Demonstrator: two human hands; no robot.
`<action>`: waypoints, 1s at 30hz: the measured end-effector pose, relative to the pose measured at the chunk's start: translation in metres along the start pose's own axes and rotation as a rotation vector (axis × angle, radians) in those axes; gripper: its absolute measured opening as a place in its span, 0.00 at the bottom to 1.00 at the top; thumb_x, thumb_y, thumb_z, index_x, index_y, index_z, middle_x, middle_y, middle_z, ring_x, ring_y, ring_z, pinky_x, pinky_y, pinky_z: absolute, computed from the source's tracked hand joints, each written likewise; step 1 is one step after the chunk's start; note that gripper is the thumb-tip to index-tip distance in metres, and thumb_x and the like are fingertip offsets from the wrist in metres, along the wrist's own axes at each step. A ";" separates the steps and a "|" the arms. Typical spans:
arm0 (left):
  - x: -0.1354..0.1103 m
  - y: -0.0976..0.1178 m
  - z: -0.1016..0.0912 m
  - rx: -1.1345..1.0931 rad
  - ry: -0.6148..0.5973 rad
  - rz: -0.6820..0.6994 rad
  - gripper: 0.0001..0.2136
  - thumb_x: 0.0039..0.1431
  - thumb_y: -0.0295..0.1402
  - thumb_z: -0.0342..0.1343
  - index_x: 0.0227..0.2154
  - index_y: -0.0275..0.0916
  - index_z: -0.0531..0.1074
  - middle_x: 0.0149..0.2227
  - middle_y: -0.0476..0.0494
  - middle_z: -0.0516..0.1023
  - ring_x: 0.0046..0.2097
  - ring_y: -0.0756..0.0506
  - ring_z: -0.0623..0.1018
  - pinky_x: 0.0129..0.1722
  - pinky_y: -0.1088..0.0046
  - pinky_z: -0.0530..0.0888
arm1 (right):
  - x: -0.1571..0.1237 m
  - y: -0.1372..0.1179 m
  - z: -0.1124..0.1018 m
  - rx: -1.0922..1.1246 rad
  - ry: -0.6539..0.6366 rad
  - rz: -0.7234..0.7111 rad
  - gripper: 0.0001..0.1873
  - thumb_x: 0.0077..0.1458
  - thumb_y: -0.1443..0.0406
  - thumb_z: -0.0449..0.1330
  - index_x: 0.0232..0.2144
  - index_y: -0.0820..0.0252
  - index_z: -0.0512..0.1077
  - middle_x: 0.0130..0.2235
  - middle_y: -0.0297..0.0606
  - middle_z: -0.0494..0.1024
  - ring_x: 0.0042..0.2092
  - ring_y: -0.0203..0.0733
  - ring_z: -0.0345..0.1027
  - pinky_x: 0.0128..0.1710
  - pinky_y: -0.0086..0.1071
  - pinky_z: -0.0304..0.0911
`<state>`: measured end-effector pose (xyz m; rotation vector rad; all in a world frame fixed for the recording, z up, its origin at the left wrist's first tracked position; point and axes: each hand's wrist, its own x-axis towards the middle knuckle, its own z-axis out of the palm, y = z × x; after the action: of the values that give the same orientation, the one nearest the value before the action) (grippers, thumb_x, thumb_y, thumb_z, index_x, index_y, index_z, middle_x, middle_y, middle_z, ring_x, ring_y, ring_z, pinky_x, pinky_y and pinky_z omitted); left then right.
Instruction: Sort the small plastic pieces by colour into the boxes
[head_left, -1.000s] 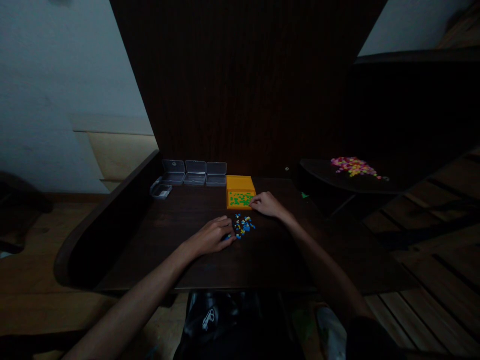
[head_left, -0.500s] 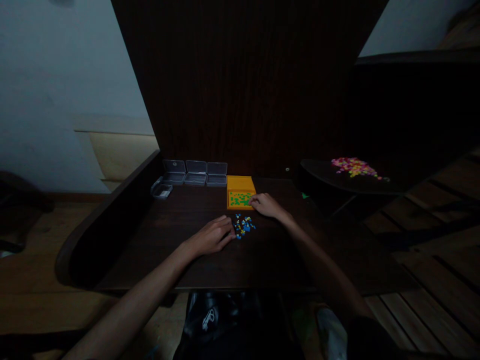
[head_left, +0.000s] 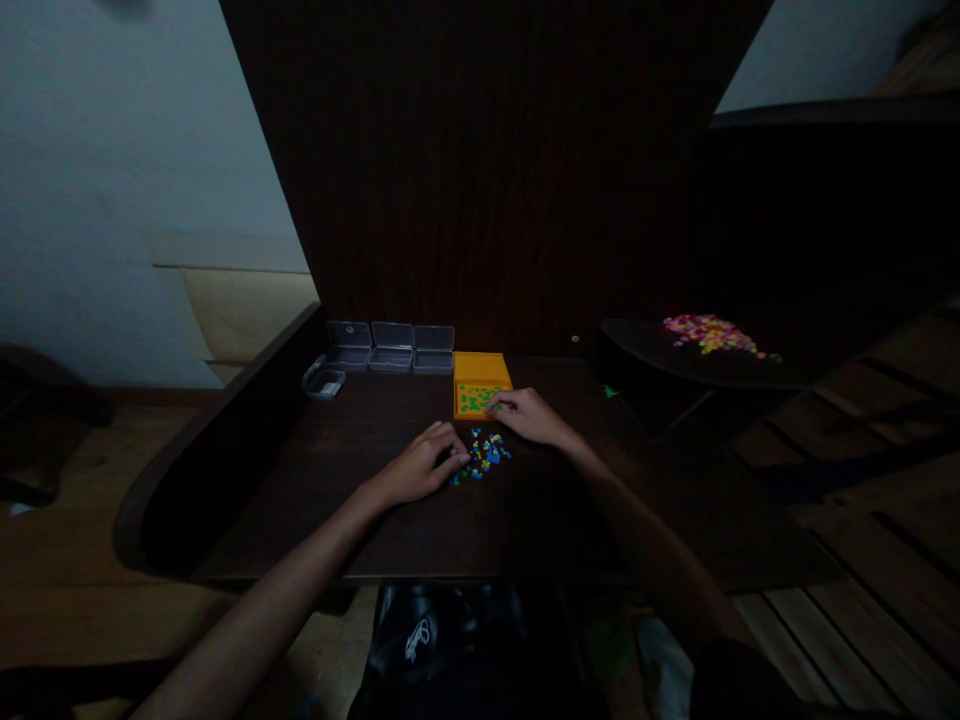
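A yellow box (head_left: 480,366) lies with its lid folded back, and small green pieces (head_left: 472,399) are spread inside it. My right hand (head_left: 527,414) is over the box's right front corner, thumb and fingers drawn together; whatever may be between them is too small to make out. In front of the box is a loose pile of tiny blue, yellow and pale pieces (head_left: 493,450). My left hand (head_left: 427,462) rests at the pile's left edge, its fingertips pinched at the pieces. What those fingertips hold cannot be seen.
Three lidded clear plastic boxes (head_left: 391,358) stand open in a row at the back left, with a smaller clear case (head_left: 324,383) before them. Pink and yellow beads (head_left: 711,333) are heaped on the right shelf. A raised side panel (head_left: 217,440) bounds the desk's left.
My right hand has shifted slightly left over the green pieces. My left hand has drawn up a little, exposing more small pieces by its fingers at the pile's lower left.
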<state>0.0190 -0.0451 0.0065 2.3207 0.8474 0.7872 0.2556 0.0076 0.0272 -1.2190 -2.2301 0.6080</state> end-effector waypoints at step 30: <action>0.010 -0.012 0.003 -1.102 0.263 -0.519 0.20 0.42 0.44 0.70 0.26 0.31 0.72 0.25 0.44 0.77 0.27 0.49 0.78 0.27 0.76 0.73 | 0.000 -0.022 0.039 0.108 0.195 -0.261 0.06 0.57 0.64 0.59 0.33 0.60 0.75 0.31 0.35 0.69 0.30 0.35 0.61 0.30 0.29 0.59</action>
<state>0.0227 -0.0305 0.0001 0.9981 0.7747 0.9813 0.2176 -0.0080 0.0107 -0.8746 -2.1159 0.4778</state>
